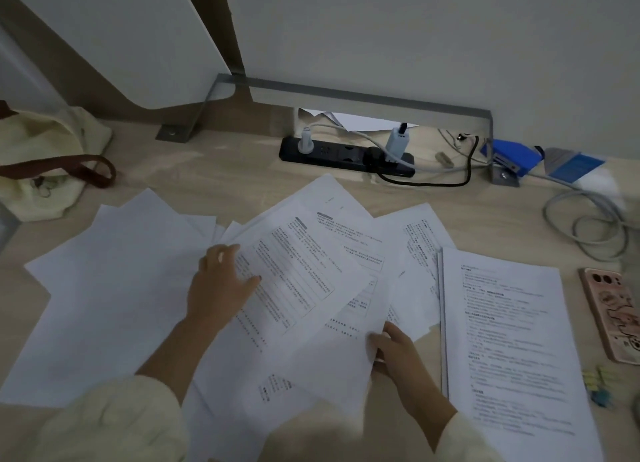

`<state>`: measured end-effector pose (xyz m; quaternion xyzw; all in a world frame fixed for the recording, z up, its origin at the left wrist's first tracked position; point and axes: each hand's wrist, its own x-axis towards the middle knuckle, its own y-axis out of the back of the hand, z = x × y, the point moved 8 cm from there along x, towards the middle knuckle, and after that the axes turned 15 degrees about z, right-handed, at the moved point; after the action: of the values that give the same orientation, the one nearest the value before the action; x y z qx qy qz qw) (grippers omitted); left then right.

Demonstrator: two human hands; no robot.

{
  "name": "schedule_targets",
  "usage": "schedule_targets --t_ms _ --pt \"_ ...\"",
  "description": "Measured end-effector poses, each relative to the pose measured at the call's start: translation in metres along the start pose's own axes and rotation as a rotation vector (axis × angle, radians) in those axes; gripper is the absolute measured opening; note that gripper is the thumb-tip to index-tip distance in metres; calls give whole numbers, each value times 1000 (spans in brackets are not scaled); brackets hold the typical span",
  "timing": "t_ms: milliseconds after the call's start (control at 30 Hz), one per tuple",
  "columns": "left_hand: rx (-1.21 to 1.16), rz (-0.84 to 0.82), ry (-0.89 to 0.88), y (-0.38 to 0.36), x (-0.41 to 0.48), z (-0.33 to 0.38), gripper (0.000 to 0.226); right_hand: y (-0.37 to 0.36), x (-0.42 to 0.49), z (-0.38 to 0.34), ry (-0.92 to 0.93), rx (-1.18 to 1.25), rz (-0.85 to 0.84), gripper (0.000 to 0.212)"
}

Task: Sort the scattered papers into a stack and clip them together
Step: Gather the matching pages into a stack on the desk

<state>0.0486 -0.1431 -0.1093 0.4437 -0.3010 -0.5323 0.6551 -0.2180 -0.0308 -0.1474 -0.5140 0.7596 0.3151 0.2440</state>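
Left hand (221,281) lies flat on the scattered papers (298,274) (thumb spread), right hand (398,354) pinches a sheet (332,364) by its edge.

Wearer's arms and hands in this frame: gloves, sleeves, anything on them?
No gloves: left hand and right hand are bare, no watch or rings visible. Cream, soft-looking fabric on both arms; the left sleeve ends mid-forearm, the right sleeve at the wrist.

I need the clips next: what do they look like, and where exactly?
Start at the neat printed stack on the right. Just off its right edge, below the pink-cased phone, lies a small cluster of clips. They are the only tiny yellow and blue pieces beside the white paper.
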Motion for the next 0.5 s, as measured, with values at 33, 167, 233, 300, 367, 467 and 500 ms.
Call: schedule_targets --t_ms 33,167,233,300,367,467,500 --pt "51 -42 23 -3 8 -8 76 -1 1 2 -5 -3 8 28" --pt "175 -116 25 -8 24 -24 90 -1 1 7 -9 -36 28 29" --pt "170 -123 14 -9 27 -27 88 0 1 7 -4 -48 33 32" --pt "135 -108 3 -8 29 -28 79 0 1 5 -1 -55 32 36" --pt "25 -82 20 -4 27 -26 58 -2 -1 0 16 -60 21 36" --pt "-314 -137 163 1 18 -24 28 -10 -8 -11 61 -47 -51 35" --pt "-449 -176 241 1 12 -26 25 -13 -11 -15 76 -44 -84 34"
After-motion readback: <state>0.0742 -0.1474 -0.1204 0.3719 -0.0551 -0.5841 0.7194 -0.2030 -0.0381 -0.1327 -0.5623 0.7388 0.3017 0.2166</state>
